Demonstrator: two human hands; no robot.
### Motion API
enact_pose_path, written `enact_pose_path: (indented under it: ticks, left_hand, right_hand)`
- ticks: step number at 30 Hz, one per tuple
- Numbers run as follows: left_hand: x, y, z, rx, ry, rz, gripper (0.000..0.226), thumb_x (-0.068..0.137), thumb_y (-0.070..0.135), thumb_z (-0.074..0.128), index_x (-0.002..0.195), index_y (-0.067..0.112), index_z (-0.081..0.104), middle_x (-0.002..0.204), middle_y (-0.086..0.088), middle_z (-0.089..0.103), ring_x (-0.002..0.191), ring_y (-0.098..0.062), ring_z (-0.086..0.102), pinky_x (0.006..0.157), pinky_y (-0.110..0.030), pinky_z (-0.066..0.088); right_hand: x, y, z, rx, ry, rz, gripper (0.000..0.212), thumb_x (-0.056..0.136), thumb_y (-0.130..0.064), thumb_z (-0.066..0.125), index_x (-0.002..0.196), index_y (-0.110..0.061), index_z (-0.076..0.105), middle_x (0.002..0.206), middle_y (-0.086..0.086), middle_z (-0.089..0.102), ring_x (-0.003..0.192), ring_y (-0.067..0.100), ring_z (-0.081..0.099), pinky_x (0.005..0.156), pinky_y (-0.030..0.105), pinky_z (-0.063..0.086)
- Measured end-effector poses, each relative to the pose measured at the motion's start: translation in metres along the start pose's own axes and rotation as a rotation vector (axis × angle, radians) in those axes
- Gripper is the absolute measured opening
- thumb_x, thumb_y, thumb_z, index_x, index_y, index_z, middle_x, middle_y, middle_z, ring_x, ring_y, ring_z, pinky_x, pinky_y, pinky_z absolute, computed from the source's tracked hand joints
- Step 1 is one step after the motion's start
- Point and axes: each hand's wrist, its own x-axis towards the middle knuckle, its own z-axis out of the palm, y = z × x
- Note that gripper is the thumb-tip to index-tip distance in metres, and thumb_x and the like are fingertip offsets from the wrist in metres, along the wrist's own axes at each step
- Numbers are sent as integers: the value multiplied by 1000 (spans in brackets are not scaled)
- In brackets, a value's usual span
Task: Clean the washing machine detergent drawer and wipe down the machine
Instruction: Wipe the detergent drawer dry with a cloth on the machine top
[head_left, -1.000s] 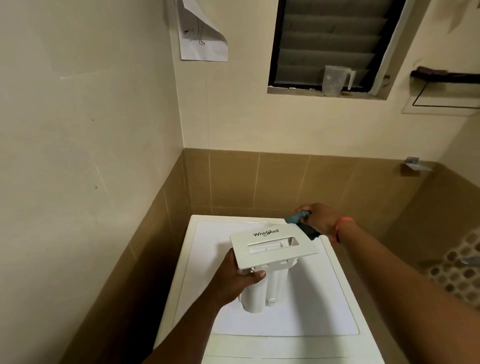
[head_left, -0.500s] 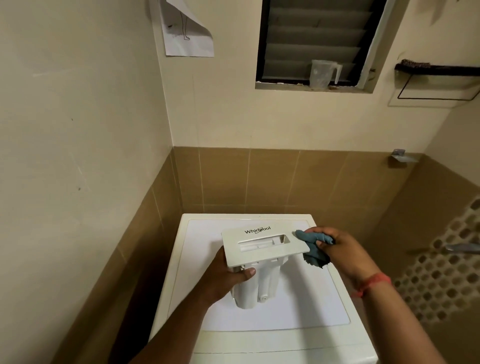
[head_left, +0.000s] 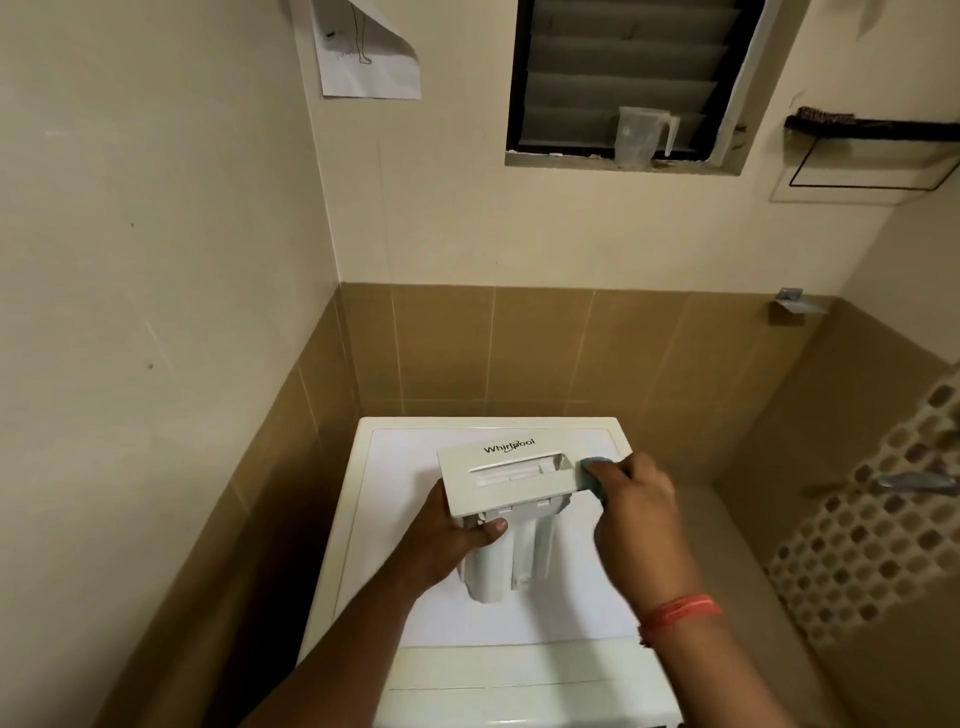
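Note:
The white detergent drawer (head_left: 506, 475), with "Whirlpool" on its front panel, is held above the white washing machine top (head_left: 400, 519). My left hand (head_left: 447, 540) grips it from the left, thumb on its underside. My right hand (head_left: 636, 512) holds a blue cloth (head_left: 595, 470) bunched in its fingers and presses it against the right end of the drawer's front panel. Most of the cloth is hidden under my fingers.
The machine stands in a corner, with walls close on the left and behind. A window ledge above holds a clear plastic jug (head_left: 641, 135). A dark shelf (head_left: 872, 130) hangs at the upper right. A tap (head_left: 914, 480) sticks out from the patterned right wall.
My right hand has brought the blue cloth from the machine's back right corner to the drawer's right end. The drawer has come slightly nearer in my left hand.

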Motion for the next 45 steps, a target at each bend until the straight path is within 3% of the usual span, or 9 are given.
enact_pose_path:
  ticks: [11, 15, 19, 22, 26, 32, 37, 42, 45]
  left_hand:
    - [-2, 9, 2, 23, -49, 199, 29, 98, -14, 38, 126, -17, 46, 111, -13, 63, 107, 0, 64, 96, -19, 48]
    - [2, 5, -1, -69, -26, 46, 57, 83, -5, 73, 126, 29, 58, 122, 13, 69, 119, -9, 62, 89, -16, 50]
    - [5, -3, -3, 47, 18, 50, 56, 81, -1, 77, 122, 32, 59, 120, 14, 69, 115, -5, 63, 93, -19, 51]
    - [5, 1, 0, 217, 31, 221, 48, 88, -3, 63, 130, 18, 58, 122, 5, 69, 118, -13, 63, 98, -27, 51]
    - [0, -4, -5, 311, 17, 151, 30, 106, 7, 29, 97, 20, 55, 90, 1, 61, 80, -5, 63, 69, -16, 53]
    - [7, -22, 2, 175, 17, -53, 63, 68, 24, 82, 119, 37, 47, 118, 14, 63, 112, -3, 61, 97, -22, 49]
    - [14, -16, 3, 30, 23, -48, 55, 77, 2, 76, 110, 33, 45, 112, 10, 58, 99, 14, 58, 82, -8, 45]
    - [7, -13, 1, 29, -5, 28, 65, 56, 32, 76, 111, 10, 49, 91, -1, 61, 82, -4, 66, 74, -21, 52]
    - [10, -18, 3, -44, 20, -6, 58, 72, 8, 77, 124, 15, 50, 111, -1, 67, 103, -6, 68, 84, -23, 54]
  right_hand:
    - [-17, -99, 26, -109, -204, -414, 44, 63, 3, 42, 92, -20, 64, 93, -1, 55, 88, 22, 52, 68, 31, 50]
    - [3, -40, 4, -118, -185, -251, 51, 60, 8, 54, 100, -21, 69, 90, -2, 52, 86, 22, 46, 68, 33, 49]
    - [6, -37, -2, -146, -174, -223, 56, 60, 15, 54, 101, -18, 70, 92, 0, 56, 83, 22, 46, 66, 33, 50]
    - [-12, -76, 13, -57, -245, -392, 47, 64, 5, 54, 99, -22, 67, 95, -4, 57, 90, 18, 48, 73, 29, 47]
    - [-7, -114, 31, -111, -339, -491, 35, 67, 5, 56, 90, -20, 66, 88, -2, 55, 86, 19, 51, 65, 26, 43]
    - [71, -112, 74, -169, -541, -452, 35, 81, -1, 54, 107, -18, 69, 105, 7, 57, 106, 29, 51, 79, 30, 43]
    - [60, -105, 54, -116, -577, -486, 39, 85, -4, 51, 114, -24, 69, 106, 2, 57, 102, 22, 49, 82, 28, 41]
    - [10, -99, 4, -38, -523, -537, 52, 75, 6, 47, 111, -27, 65, 100, -5, 54, 99, 17, 46, 79, 26, 41]
    - [10, -98, -6, 21, -520, -489, 56, 74, 6, 48, 113, -30, 65, 103, -6, 55, 101, 14, 46, 83, 24, 42]
